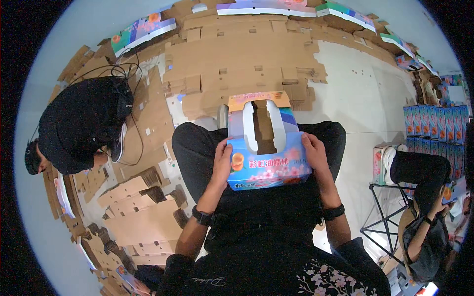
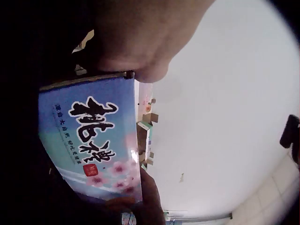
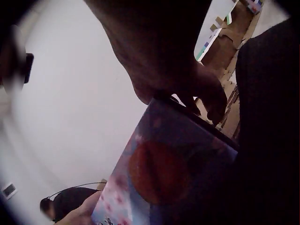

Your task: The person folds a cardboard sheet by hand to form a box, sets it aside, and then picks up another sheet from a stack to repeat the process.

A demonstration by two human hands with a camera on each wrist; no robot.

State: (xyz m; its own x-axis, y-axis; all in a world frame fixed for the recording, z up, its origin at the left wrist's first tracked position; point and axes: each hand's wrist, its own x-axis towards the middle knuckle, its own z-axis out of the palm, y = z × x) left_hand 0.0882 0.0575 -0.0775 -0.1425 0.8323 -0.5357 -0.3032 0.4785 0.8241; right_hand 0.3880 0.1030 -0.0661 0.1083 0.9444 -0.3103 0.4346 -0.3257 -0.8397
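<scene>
A printed cardboard gift box [image 1: 269, 165], blue and pink with peach pictures and blossoms, rests on the lap of the seated person. Its top has a long cut-out with white edges, showing brown cardboard inside, and an orange flap stands at the far end. The left hand [image 1: 222, 162] grips the box's left side, thumb near the top edge. On the opposite side the right hand [image 1: 316, 154] holds it in the same way. The left wrist view shows a blue end panel [image 2: 93, 136] with large characters. In the right wrist view, fingers [image 3: 213, 96] lie over the box's edge.
Flattened cardboard sheets [image 1: 237, 54] cover much of the floor ahead. At left a person in black [image 1: 86, 123] bends down beside black cables. Stacked printed boxes [image 1: 434, 121] stand at right, near another seated person [image 1: 419, 197] and a folding stool [image 1: 385, 212].
</scene>
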